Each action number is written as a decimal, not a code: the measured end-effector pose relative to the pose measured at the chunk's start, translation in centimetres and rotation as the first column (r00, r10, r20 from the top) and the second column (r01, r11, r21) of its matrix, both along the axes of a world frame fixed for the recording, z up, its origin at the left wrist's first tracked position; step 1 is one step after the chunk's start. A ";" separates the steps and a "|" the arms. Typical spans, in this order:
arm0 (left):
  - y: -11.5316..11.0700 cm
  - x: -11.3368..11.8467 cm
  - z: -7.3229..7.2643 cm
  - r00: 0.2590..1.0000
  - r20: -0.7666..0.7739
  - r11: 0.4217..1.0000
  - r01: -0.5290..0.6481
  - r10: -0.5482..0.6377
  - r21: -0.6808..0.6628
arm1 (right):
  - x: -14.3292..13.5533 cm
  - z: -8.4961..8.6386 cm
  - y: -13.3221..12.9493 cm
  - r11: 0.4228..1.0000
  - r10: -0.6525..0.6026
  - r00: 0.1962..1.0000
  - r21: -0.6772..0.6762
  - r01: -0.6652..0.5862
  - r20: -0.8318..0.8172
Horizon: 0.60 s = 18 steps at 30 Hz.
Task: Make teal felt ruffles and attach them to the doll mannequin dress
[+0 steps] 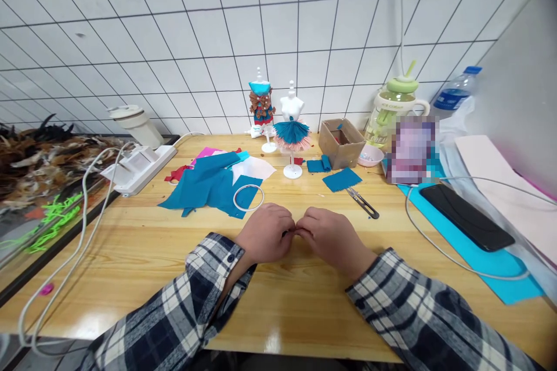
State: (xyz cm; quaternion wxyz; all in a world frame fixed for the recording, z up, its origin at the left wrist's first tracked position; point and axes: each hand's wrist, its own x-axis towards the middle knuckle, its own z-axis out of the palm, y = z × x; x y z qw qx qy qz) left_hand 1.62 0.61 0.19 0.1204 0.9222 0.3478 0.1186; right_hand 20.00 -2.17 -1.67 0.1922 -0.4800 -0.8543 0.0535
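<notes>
My left hand [268,233] and my right hand [327,239] meet fingertip to fingertip just above the table's middle. Both are closed in a pinch, and whatever lies between the fingers is hidden or too small to make out. A white ring bracelet [235,199] circles my left wrist area, resting near the teal fabric [209,179]. Beyond my hands stands a small white mannequin [291,110] in a ruffled teal and pink skirt [292,134]. To the right of it lie a fringed teal piece [342,179] and small thread snips [364,204].
A second dressed mannequin [261,101], a cardboard box [343,145] and a pink bowl [370,156] stand at the back. On the right are a drink jug [394,107] and a black phone [466,217]. White cables [82,226] trail from a power strip [145,168] at left.
</notes>
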 end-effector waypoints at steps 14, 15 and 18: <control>0.5 0.3 -1.7 0.519 0.476 0.448 0.187 0.710 -0.874 | -0.1 0.4 -0.5 0.943 -0.003 0.960 0.319 0.096 -0.280; 0.5 0.3 -1.8 0.508 0.480 0.443 0.202 0.715 -0.874 | -0.2 0.4 -0.4 0.959 -0.005 0.920 0.259 0.116 -0.393; 0.3 0.4 -1.8 0.509 0.501 0.463 0.211 0.700 -0.861 | -0.5 0.5 -0.1 0.989 -0.066 0.768 0.058 0.133 -0.637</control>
